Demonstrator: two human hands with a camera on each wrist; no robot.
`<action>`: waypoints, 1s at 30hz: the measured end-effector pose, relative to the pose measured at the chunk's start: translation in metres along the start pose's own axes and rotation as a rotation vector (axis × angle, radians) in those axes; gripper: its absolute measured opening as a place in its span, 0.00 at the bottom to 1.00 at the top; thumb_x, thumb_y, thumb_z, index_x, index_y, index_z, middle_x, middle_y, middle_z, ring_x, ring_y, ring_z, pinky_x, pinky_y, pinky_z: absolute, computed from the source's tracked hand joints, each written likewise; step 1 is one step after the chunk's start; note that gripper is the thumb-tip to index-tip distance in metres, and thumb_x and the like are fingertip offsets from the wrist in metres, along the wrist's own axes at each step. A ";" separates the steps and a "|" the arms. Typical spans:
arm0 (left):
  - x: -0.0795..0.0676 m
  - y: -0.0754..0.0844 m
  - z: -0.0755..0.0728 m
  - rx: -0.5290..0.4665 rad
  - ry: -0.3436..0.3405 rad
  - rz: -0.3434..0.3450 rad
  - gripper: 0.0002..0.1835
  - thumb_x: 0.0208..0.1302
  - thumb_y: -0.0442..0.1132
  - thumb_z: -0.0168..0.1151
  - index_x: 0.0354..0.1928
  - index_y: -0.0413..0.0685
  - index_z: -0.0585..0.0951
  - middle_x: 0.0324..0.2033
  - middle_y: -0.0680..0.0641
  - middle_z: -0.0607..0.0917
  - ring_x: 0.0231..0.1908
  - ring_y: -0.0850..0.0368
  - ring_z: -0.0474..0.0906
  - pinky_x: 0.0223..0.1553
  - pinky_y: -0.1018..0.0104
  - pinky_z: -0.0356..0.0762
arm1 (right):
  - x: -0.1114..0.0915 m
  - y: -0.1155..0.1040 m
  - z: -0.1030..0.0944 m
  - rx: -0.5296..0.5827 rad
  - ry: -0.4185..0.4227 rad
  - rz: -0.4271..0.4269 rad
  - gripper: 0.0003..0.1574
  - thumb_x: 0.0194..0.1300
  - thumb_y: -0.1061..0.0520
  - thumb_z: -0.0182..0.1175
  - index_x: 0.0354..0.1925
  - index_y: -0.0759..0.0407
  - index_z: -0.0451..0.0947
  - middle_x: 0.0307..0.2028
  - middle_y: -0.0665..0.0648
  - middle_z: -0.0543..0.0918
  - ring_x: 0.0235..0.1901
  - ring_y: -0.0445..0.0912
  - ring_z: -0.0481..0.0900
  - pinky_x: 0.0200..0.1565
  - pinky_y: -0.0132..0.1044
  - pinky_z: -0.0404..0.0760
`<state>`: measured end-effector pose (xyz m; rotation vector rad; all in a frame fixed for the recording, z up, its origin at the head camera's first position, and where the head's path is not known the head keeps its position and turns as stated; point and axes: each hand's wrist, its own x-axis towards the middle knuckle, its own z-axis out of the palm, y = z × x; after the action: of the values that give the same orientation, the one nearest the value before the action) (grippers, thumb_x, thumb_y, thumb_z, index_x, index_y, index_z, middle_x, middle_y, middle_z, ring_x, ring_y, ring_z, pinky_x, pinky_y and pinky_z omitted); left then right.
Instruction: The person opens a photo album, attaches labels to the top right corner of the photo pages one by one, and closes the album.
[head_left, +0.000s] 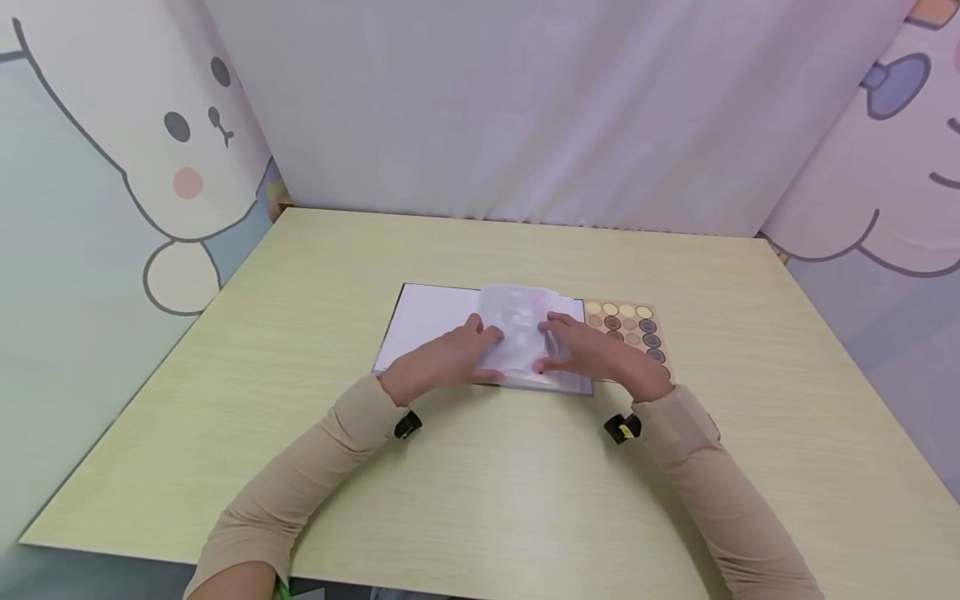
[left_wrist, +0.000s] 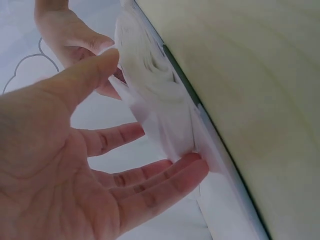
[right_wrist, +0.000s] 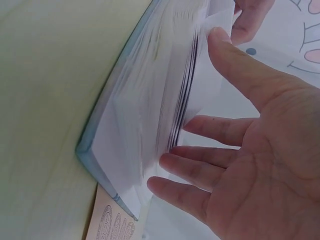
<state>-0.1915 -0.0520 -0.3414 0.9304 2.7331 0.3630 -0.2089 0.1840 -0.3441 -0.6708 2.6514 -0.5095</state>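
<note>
An album [head_left: 435,321] with clear plastic leaves lies spread on the table, its dark-edged cover flat beneath. A block of translucent leaves [head_left: 516,321] stands raised between the two hands. My left hand [head_left: 453,354] touches the left side of these leaves with spread, fairly straight fingers; its thumb meets a sheet edge in the left wrist view. From the right, my right hand [head_left: 588,346] rests its spread fingers against the stacked page edges [right_wrist: 185,85], the thumb on a pale sheet. Part of the leaves is hidden behind the hands.
Right of the album, partly behind the right hand and the cover, lies a tan sheet [head_left: 628,321] printed with rows of coin-like circles. The pale wooden table [head_left: 480,500] reaches a curtain [head_left: 510,117] at the back. Cartoon-printed walls flank both sides.
</note>
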 end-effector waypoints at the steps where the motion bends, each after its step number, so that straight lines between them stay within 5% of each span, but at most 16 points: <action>1: 0.000 0.000 0.000 0.006 0.010 0.004 0.33 0.60 0.56 0.60 0.62 0.45 0.66 0.45 0.40 0.68 0.33 0.53 0.72 0.37 0.63 0.73 | 0.000 0.000 0.000 0.002 0.002 -0.002 0.49 0.59 0.38 0.59 0.68 0.62 0.56 0.70 0.68 0.51 0.67 0.62 0.55 0.65 0.55 0.57; 7: -0.002 0.001 0.001 0.017 0.040 0.019 0.29 0.63 0.54 0.58 0.59 0.45 0.67 0.41 0.41 0.68 0.30 0.54 0.71 0.33 0.65 0.71 | 0.001 0.003 0.001 0.059 0.017 -0.025 0.52 0.60 0.39 0.59 0.69 0.66 0.51 0.69 0.68 0.53 0.69 0.59 0.53 0.66 0.53 0.55; 14: -0.001 0.000 -0.001 0.006 -0.002 0.006 0.27 0.66 0.53 0.54 0.60 0.45 0.66 0.44 0.40 0.69 0.29 0.54 0.73 0.35 0.65 0.73 | 0.000 0.005 0.001 0.121 0.031 -0.036 0.64 0.57 0.39 0.62 0.71 0.69 0.37 0.71 0.67 0.49 0.70 0.58 0.48 0.67 0.52 0.52; 30: -0.003 -0.005 -0.010 -0.068 -0.084 -0.029 0.23 0.70 0.47 0.48 0.63 0.47 0.62 0.51 0.38 0.69 0.35 0.51 0.74 0.43 0.56 0.73 | -0.002 0.001 -0.001 0.034 0.023 -0.049 0.62 0.56 0.42 0.65 0.70 0.70 0.41 0.70 0.70 0.50 0.69 0.61 0.49 0.67 0.53 0.53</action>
<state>-0.1952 -0.0596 -0.3331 0.8678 2.6385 0.3992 -0.2079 0.1863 -0.3431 -0.7253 2.6469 -0.5775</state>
